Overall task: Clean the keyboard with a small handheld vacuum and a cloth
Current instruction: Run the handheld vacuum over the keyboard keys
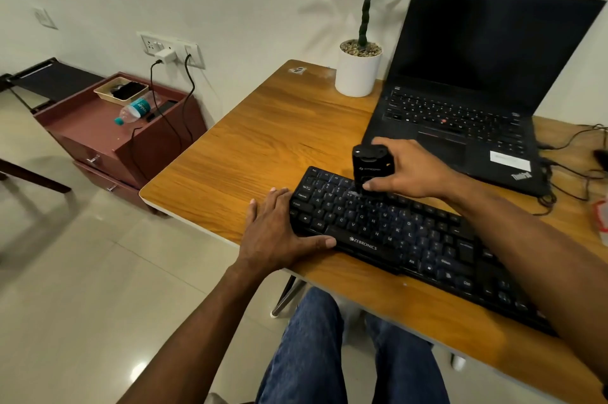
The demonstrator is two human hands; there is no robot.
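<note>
black handheld vacuum [369, 170], likely light and rigid, is gripped around its body by the right hand [408, 170]; left hand [279, 232] lies flat, steadying the zebronics keyboard [411, 239].

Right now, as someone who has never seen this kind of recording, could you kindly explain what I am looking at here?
This is one picture from a camera worn on a person's head, looking down at their own hands. On the wooden desk lie a black keyboard, an open laptop and a potted plant. The right hand holds a small black vacuum upright on the keyboard's upper keys. The left hand rests flat on the keyboard's left end, seemingly steadying it. No cloth is visible.
</note>
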